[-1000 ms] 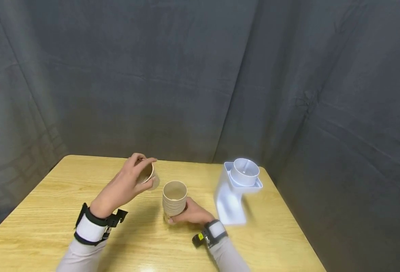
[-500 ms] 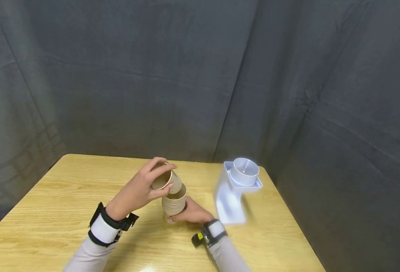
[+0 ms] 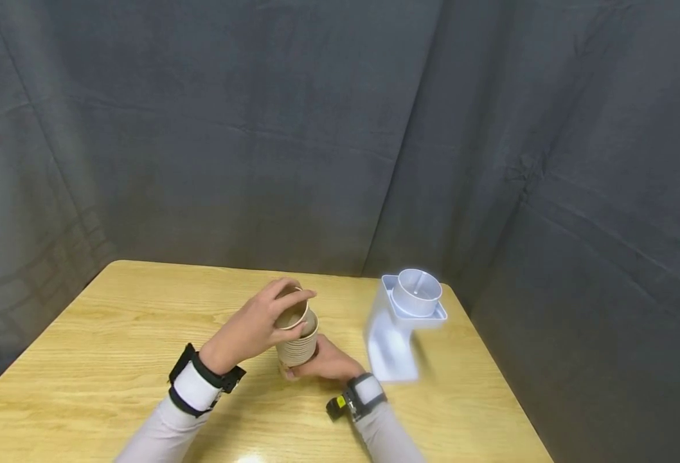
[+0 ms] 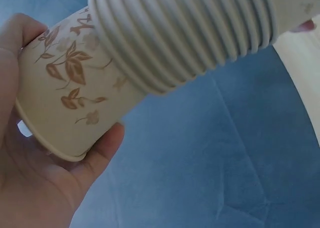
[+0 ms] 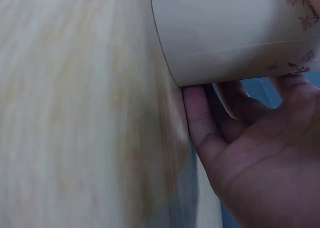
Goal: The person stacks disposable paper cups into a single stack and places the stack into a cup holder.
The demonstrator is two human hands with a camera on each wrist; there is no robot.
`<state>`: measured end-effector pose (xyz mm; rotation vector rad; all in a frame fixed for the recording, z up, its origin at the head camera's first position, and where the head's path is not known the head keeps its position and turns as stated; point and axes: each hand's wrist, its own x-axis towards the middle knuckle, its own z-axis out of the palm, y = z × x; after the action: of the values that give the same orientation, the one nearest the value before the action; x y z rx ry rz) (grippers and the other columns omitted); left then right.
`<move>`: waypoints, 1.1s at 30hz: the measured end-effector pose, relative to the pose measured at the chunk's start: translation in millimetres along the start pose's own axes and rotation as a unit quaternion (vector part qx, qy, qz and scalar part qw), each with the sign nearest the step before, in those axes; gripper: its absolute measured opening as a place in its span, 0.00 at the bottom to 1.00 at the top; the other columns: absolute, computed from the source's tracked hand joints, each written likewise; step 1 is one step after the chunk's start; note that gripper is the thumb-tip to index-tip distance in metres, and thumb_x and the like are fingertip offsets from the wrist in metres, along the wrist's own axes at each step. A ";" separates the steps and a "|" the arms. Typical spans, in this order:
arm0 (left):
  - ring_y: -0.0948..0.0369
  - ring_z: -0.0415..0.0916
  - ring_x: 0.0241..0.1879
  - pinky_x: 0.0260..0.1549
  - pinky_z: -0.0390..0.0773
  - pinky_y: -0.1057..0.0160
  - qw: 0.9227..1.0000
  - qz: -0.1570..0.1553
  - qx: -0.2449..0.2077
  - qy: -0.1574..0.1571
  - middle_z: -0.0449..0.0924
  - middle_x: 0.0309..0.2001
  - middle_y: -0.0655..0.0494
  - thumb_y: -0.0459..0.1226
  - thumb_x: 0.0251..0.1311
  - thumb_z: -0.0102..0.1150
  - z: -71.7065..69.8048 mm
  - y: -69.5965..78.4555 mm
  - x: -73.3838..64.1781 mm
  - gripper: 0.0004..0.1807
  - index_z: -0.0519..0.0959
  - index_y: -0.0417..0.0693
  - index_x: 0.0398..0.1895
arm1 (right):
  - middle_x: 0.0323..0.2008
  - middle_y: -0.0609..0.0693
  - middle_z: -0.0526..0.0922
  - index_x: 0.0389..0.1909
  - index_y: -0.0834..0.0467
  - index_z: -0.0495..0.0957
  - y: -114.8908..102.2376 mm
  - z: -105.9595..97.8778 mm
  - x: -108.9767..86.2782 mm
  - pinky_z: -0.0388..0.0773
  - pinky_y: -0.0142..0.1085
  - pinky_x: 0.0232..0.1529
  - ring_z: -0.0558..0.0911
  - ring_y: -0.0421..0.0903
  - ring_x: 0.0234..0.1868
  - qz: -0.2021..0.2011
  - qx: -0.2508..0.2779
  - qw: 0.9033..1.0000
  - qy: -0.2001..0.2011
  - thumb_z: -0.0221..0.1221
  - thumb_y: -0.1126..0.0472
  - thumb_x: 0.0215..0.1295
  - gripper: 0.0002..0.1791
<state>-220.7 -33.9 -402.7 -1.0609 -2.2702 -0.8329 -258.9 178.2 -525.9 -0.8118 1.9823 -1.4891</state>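
Observation:
My left hand [image 3: 259, 323] grips a paper cup [image 4: 75, 83] near its rim, thumb on one side and fingers on the other. Brown leaves and flowers are printed on the cup's cream wall. Its lower end sits inside the mouth of a stack of nested paper cups [image 3: 297, 350], tilted a little in the head view. Low on the stack, my right hand [image 3: 330, 361] holds the bottom cup, which stands upright on the table. In the right wrist view the fingers curl against that cup's wall [image 5: 225, 33], close over the tabletop.
A white dispenser-like stand [image 3: 394, 347] with a round cup-shaped holder [image 3: 416, 292] on top stands right of the hands. The wooden table [image 3: 114, 347] reaches back to a grey curtain [image 3: 247, 141], which also hangs along the right side.
My left hand has carried its cup to the right and down, from beside the stack into the stack's mouth. The right hand and the stack have stayed in place.

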 end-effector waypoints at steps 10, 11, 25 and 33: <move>0.57 0.78 0.52 0.49 0.83 0.59 0.999 -0.003 0.014 -0.043 0.76 0.55 0.50 0.41 0.63 0.69 21.7 -0.8 -1.4 0.25 0.79 0.52 0.63 | 0.51 0.46 0.83 0.60 0.53 0.75 -2.0 0.6 2.5 0.76 0.38 0.58 0.82 0.43 0.51 -0.003 -0.014 1.000 0.006 0.72 0.65 0.56 0.30; 0.56 0.78 0.52 0.49 0.83 0.58 0.998 -0.006 0.017 -0.052 0.76 0.56 0.50 0.42 0.63 0.69 24.0 -1.6 -2.8 0.25 0.79 0.52 0.63 | 0.51 0.46 0.84 0.59 0.53 0.75 -2.5 0.7 3.1 0.76 0.38 0.58 0.83 0.43 0.51 -0.004 -0.022 1.000 0.006 0.72 0.64 0.56 0.29; 0.54 0.76 0.56 0.51 0.82 0.53 0.997 -0.066 0.030 -0.023 0.78 0.56 0.50 0.46 0.66 0.63 47.1 -5.0 -15.4 0.20 0.81 0.51 0.59 | 0.54 0.43 0.83 0.62 0.49 0.74 -5.7 1.7 9.5 0.78 0.36 0.58 0.83 0.40 0.52 -0.028 -0.063 0.998 -0.014 0.72 0.60 0.58 0.30; 0.47 0.76 0.57 0.55 0.77 0.44 0.959 -0.204 -0.138 0.139 0.78 0.56 0.46 0.39 0.74 0.50 63.5 -3.5 -17.5 0.15 0.78 0.42 0.55 | 0.60 0.45 0.79 0.69 0.49 0.67 -10.9 -11.3 -4.7 0.73 0.40 0.65 0.79 0.43 0.60 -0.003 -0.055 0.998 -0.039 0.73 0.60 0.55 0.41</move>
<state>-224.6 0.2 -459.0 -0.5353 -2.1960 -1.4039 -262.2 186.6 -512.3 -0.9086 2.0197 -1.3404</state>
